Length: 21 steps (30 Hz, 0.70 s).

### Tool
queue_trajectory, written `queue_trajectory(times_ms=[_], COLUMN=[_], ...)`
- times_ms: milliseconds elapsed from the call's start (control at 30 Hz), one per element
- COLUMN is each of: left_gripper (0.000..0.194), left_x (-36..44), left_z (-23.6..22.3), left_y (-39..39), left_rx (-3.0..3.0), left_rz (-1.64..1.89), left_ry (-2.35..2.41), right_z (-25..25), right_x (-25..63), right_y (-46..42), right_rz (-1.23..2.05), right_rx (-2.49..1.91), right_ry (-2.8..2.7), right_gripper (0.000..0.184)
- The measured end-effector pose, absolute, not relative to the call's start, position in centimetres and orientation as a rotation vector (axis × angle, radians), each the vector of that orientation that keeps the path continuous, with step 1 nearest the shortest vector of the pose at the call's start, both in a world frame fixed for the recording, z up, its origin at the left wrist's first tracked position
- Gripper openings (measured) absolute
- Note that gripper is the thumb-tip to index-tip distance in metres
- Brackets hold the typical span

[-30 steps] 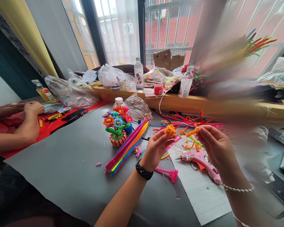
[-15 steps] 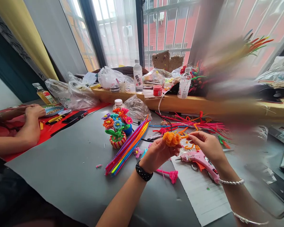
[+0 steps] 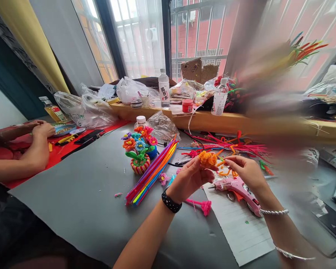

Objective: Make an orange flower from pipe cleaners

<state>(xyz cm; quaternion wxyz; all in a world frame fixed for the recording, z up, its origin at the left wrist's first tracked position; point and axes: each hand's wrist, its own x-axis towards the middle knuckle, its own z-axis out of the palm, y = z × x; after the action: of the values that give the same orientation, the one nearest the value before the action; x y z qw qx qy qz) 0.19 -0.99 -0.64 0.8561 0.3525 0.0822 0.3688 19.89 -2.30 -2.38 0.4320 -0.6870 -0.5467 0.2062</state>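
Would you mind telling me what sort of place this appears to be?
Probably a handicraft workspace by a window with metal bars. The signs are a pink pistol-shaped glue gun, a slim bundle of multicoloured fuzzy stems and a small striped pot of colourful fuzzy flowers.

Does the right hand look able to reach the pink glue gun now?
Probably yes. The pink glue gun lies mostly uncovered on the white sheet, just below the right hand in the picture. The hand's fingers, though, seem to pinch an orange strip.
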Motion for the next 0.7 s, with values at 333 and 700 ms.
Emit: queue_trajectory(times_ms=[333, 700], left_gripper=[0.015, 0.018], left_x=[0.1, -0.4], left_z=[-0.7, -0.6], left_y=[0.1, 0.2], left_rx=[0.686, 0.723], left_rz=[0.823, 0.865], left_ry=[0.52, 0.59], right_z=[-3.3, -3.4], right_x=[22.2, 23.1], right_y=[-2.1, -2.2], right_rz=[0.444, 0.289], right_rx=[-1.917, -2.157], right_ry=[-1.288, -1.397], right_gripper=[0.025, 0.04])
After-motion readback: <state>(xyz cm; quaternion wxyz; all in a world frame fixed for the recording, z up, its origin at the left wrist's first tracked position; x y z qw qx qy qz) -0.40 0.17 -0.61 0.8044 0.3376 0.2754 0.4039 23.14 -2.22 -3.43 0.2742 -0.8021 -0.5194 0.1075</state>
